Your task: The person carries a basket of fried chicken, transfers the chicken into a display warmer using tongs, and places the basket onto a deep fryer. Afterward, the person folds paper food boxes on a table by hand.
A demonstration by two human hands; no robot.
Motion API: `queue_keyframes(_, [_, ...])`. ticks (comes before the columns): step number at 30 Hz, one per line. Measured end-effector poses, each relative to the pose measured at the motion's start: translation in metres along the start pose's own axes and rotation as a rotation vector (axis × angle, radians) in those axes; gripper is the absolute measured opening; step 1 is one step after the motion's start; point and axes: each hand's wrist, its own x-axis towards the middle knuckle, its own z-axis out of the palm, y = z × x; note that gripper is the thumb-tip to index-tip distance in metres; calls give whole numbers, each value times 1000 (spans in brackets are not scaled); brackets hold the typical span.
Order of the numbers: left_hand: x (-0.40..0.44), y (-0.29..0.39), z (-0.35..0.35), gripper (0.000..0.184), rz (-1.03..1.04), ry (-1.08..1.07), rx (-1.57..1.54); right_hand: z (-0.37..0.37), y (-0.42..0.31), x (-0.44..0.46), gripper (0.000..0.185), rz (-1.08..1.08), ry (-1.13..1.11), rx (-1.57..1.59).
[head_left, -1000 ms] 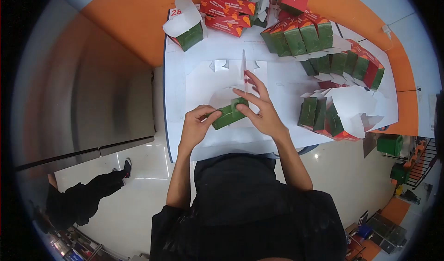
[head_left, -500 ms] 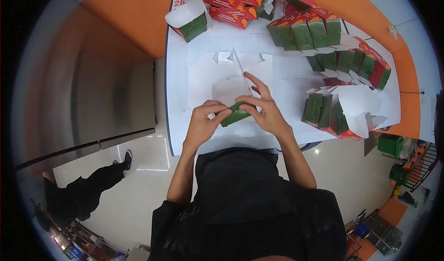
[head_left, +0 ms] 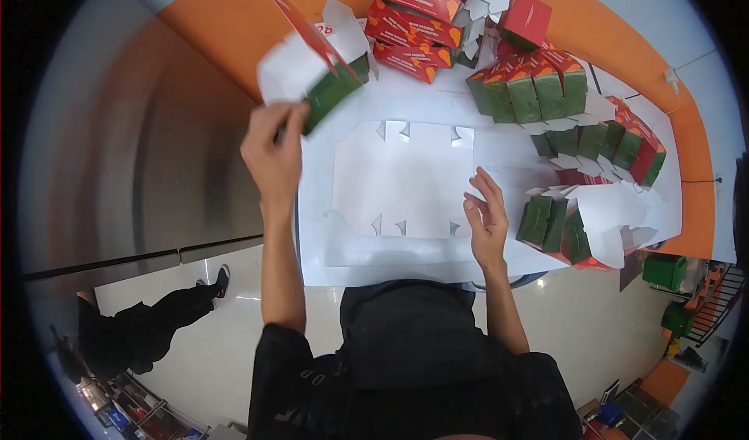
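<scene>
At the upper left, my left hand [head_left: 271, 147] grips a folded cardboard food box [head_left: 334, 98] by its lower corner. This box has a green side, white inner flaps and a raised red panel; it is slightly blurred. Behind it shows the white flap of another box [head_left: 343, 28], partly covered. A flat white carton blank [head_left: 406, 179] with notched edges lies on the table in front of me. My right hand [head_left: 488, 220] hovers at the blank's right edge, fingers apart and holding nothing.
Red printed boxes [head_left: 413, 34] are stacked at the back of the white table [head_left: 318, 245]. Rows of red and green boxes [head_left: 534, 93] stand at the right, with more boxes [head_left: 566, 218] nearer me. A steel cabinet [head_left: 156, 128] borders the left. Another person's leg [head_left: 179, 299] shows beyond it.
My left hand has carried the box from the table's middle to the upper left. My right hand has let go of it and moved right. The flat blank is now uncovered.
</scene>
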Motion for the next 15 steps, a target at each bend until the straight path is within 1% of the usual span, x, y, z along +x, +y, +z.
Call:
queue_keyframes(1, [25,-9,8,7,41,54,71,-2,4,-1,46,94,10,6])
queue_keyframes(2, [47,-32,20,7,111,102,82,-7,11,-4,55,101,-21,-102])
queue_keyframes(3, [67,-61,37,7,185,154,92,-10,18,-7,56,126,-41,-102])
queue_keyframes(5, [97,-108,69,9,236,134,121,-14,31,-19,60,174,-80,-104])
queue_keyframes(7, [109,-172,105,10,165,-93,249,-14,38,-32,64,224,-112,-106])
queue_keyframes(8, [108,-187,118,18,86,-295,356,-15,41,-36,65,252,-125,-112])
queue_keyframes(9, [106,-195,129,26,3,-500,462,-16,39,-40,66,282,-131,-132])
queue_keyframes(11, [90,-195,144,33,-58,-718,610,-18,35,-48,67,358,-140,-170])
queue_keyframes(12, [80,-194,150,38,-85,-842,686,-18,41,-54,68,396,-88,-119])
queue_keyframes(15, [47,-203,145,49,187,-484,543,-21,57,-65,69,379,-1,-276])
